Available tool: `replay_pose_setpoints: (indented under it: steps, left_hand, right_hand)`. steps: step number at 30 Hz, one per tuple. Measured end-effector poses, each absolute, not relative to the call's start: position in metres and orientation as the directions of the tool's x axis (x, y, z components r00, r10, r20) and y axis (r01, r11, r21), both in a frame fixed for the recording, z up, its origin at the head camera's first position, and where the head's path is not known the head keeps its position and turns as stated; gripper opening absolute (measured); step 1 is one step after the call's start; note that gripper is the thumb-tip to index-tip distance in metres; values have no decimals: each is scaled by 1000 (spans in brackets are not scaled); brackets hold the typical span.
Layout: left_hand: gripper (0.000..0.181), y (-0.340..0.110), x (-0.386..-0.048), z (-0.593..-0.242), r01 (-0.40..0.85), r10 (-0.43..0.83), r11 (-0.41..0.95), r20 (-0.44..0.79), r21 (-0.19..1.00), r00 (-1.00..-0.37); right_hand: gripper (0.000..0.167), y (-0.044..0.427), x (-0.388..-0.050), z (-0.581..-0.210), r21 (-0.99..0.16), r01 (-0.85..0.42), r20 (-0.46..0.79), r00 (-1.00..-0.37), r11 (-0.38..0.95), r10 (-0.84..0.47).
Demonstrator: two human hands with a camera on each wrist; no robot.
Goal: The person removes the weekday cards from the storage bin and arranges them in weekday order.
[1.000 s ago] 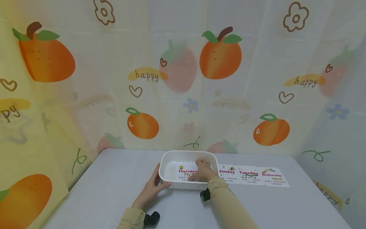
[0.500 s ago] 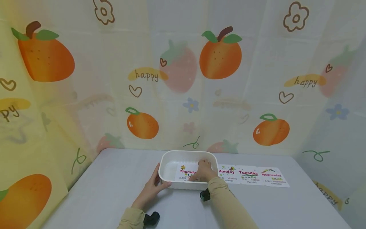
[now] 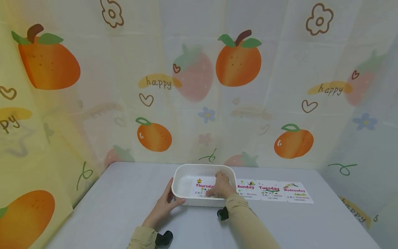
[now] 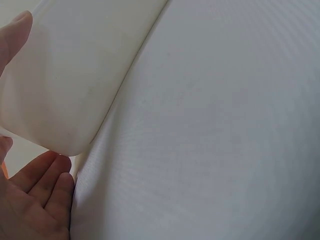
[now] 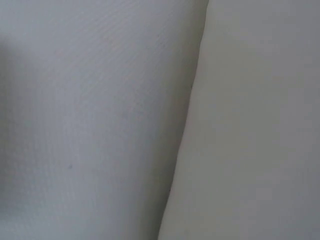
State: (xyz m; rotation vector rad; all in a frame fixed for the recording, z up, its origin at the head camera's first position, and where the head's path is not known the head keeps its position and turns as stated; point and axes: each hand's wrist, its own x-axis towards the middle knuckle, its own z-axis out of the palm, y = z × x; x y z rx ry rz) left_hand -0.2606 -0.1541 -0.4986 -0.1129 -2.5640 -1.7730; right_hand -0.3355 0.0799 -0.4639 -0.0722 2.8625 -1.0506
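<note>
A white plastic box (image 3: 183,201) stands on the table in the head view. My left hand (image 3: 164,204) grips its left front corner, thumb on the front wall and fingers along the left side. The left wrist view shows fingertips (image 4: 52,167) against the box corner. Inside the box lies a white Thursday card (image 3: 200,188), printed with a star and red lettering. My right hand (image 3: 222,186) reaches into the box and holds this card with curled fingers, hiding its right part. In the right wrist view only the box wall (image 5: 250,125) and the tablecloth show.
To the right of the box, a row of cards lies flat: Monday (image 3: 245,188), Tuesday (image 3: 269,190) and Wednesday (image 3: 295,192). The box partly covers the Monday card. A patterned curtain (image 3: 199,138) hangs behind the pale table (image 3: 124,193).
The Thursday card and my right hand have shifted slightly to the right inside the box. My left hand keeps its hold on the box corner.
</note>
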Motion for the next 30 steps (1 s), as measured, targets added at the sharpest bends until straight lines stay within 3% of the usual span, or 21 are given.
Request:
replay_pose_setpoints:
  steps: [18, 30]
  left_hand:
    - [101, -154, -260, -500, 57, 38, 356, 46, 933, -998]
    - [103, -156, -262, -503, 65, 36, 363, 56, 929, -998]
  right_hand:
    - [82, 81, -331, -458, -763, -50, -2, -997, 645, -80]
    - [68, 79, -329, -440, -750, -148, 105, -989, 645, -104]
